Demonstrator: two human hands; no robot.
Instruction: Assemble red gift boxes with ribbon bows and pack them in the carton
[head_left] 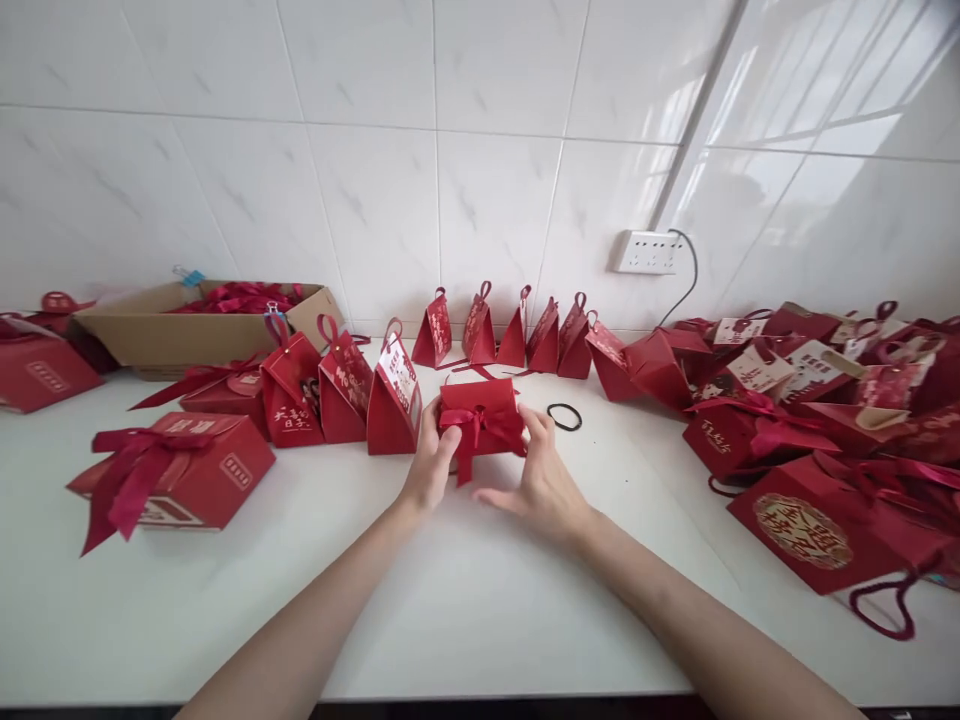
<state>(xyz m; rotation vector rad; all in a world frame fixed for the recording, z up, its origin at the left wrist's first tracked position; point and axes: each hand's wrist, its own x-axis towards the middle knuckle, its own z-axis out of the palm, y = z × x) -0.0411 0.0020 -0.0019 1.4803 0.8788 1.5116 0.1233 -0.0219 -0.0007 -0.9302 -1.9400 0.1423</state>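
Observation:
Between my two hands is a small red gift box (489,395) with a red ribbon bow (478,428) on its front, a ribbon tail hanging down. My left hand (433,460) grips the box's left side, thumb at the front. At the right edge, the fingers of my right hand (544,465) curl against the box, while its thumb points away to the left. Just left of the box stands a peaked red gift box (394,400) with a white printed flap. To the right of my right hand lies a black loop (565,417) on the white table (480,620).
Several peaked boxes (478,335) line the wall. At left are a cardboard tray (150,335) of red ribbons and a large bow-tied box (217,470). Red boxes (817,520) pile up at right. A power strip (646,252) with a cable is on the tiled wall.

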